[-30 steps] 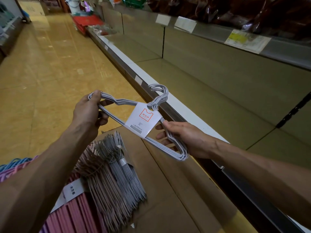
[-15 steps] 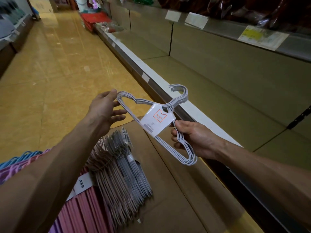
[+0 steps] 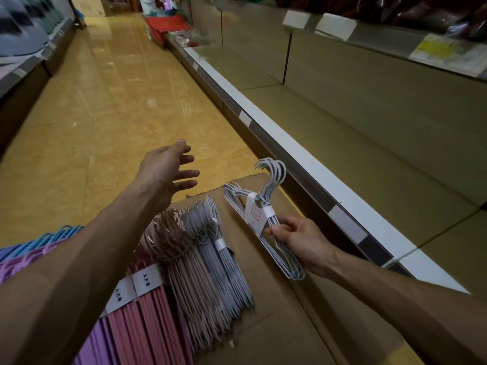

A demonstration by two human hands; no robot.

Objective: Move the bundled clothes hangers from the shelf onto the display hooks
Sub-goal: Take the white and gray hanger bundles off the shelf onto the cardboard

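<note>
My right hand point(image 3: 297, 239) pinches a bundle of white wire hangers point(image 3: 266, 196) with a white paper label, low over a brown cardboard surface point(image 3: 290, 325). The bundle's hooks point up and toward the shelf. My left hand point(image 3: 168, 172) hovers open to the left, fingers spread, holding nothing and apart from the bundle. On the cardboard lie more bundles: grey hangers point(image 3: 224, 262), pink wire hangers point(image 3: 184, 272), and flat pink and purple hangers point(image 3: 126, 325) with white labels. No display hooks are in sight.
An olive shelf point(image 3: 369, 143) with a white front edge runs along the right, with price tags and dark packets above it. Blue hangers point(image 3: 44, 241) peek out at far left. The yellow aisle floor point(image 3: 110, 101) stretches ahead toward red items.
My left hand let go of the white bundle and moved away left, fingers spread. My right hand lowered the bundle toward the cardboard, holding it alone.
</note>
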